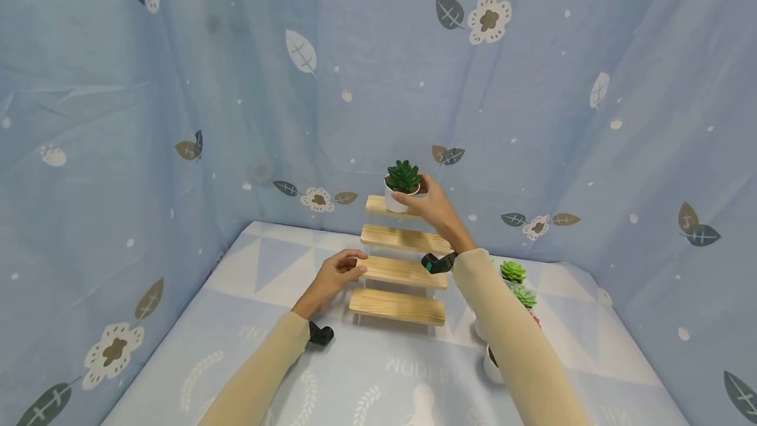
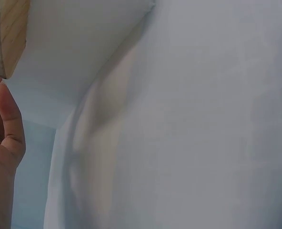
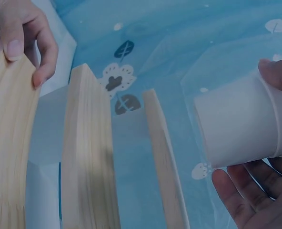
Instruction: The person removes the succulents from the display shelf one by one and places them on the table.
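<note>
My right hand (image 1: 439,208) grips a small white pot (image 1: 395,202) with a dark green succulent (image 1: 403,176) in it, thumb on one side and fingers on the other. The pot is upright above the top step of a wooden four-step plant stand (image 1: 397,306). In the right wrist view a gap shows between the pot's base (image 3: 203,133) and the top board (image 3: 162,157). At the left end of the second step from the bottom, my left hand (image 1: 330,281) pinches the board between thumb and fingers. The left wrist view shows its fingertips at the board's corner (image 2: 12,43).
Right of the stand stand several potted succulents, among them a bright green one (image 1: 512,271), a pale green one (image 1: 524,296) and a white pot (image 1: 492,368), partly hidden by my right sleeve (image 1: 514,340). A patterned blue curtain (image 1: 378,97) encloses the table (image 1: 355,373).
</note>
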`<state>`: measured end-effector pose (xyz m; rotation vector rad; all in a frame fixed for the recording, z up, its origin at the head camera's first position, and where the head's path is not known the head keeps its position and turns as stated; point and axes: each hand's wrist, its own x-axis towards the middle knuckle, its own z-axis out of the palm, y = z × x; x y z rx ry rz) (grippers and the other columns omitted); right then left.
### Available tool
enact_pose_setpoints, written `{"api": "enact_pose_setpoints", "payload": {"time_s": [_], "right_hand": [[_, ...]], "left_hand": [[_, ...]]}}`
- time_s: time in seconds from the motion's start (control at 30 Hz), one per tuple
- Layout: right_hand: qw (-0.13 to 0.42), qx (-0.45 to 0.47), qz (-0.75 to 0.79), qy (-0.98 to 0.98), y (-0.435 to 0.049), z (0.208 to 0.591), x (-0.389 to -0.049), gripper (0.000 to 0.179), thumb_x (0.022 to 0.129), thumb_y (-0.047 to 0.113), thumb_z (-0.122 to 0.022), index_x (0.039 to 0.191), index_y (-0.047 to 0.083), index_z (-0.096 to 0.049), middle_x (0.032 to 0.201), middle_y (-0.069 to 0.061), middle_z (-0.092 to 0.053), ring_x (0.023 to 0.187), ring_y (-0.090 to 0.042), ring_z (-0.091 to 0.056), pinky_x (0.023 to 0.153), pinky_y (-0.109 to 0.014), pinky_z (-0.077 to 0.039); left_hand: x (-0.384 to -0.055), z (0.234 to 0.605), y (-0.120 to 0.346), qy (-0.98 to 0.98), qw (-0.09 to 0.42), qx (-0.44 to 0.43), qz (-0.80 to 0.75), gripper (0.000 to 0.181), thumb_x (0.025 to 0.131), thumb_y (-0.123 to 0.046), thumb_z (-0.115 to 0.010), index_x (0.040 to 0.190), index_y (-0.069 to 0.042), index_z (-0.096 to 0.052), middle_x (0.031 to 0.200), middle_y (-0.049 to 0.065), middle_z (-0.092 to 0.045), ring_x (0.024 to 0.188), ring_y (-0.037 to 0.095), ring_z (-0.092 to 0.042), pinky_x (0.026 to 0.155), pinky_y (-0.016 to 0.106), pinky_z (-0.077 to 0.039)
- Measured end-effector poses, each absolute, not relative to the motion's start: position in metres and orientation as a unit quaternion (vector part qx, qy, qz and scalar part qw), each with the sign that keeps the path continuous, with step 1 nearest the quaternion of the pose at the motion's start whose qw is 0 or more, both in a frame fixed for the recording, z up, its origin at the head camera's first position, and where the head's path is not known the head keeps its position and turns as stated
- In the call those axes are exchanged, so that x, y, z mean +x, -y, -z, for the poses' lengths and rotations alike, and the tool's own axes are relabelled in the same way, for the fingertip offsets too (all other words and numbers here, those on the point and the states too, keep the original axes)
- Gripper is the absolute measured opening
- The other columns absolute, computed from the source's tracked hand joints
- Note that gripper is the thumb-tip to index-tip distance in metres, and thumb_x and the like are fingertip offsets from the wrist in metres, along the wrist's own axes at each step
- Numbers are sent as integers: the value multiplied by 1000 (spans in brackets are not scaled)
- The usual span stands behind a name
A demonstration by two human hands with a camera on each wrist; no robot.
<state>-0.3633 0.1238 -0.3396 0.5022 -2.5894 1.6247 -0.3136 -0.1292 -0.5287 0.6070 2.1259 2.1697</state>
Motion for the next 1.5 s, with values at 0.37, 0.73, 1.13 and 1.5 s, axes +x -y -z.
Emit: {"api": "enact_pose_setpoints", "payload": {"time_s": [0.37, 0.73, 1.13, 1.5], "right_hand": [[13, 155, -513, 844, -148, 333, -348, 103, 83, 59, -81, 162, 17, -29, 142, -10, -48, 131, -32, -45, 103, -57, -44], [10, 141, -492, 859, -170, 331, -327, 110, 84, 60, -80, 165, 14, -20, 147, -15, -43, 126, -35, -50, 104, -56, -46], [7, 142, -502, 853, -199, 340, -308, 100, 88, 51, -81, 162, 14, -25, 141, -15, -48, 113, -35, -60, 98, -54, -51], [-8, 125, -513, 849, -226, 356, -281, 95, 90, 50, -79, 161, 16, -27, 146, -14, -49, 118, -34, -61, 99, -53, -52]], "left_hand": [[-313, 527, 128, -681, 23, 185, -708, 36, 99, -22, -74, 131, -10, -65, 108, 12, -63, 93, 26, -62, 96, 65, -49], [-314, 527, 128, -690, 21, 179, -701, 37, 98, -23, -74, 131, -10, -65, 110, 12, -64, 94, 23, -63, 92, 55, -55], [-317, 529, 128, -691, 23, 178, -700, 36, 98, -25, -75, 130, -12, -66, 111, 12, -64, 95, 24, -64, 88, 43, -58], [-316, 528, 128, -690, 22, 181, -701, 35, 98, -25, -74, 130, -13, -66, 112, 14, -63, 95, 25, -63, 94, 59, -53]]}}
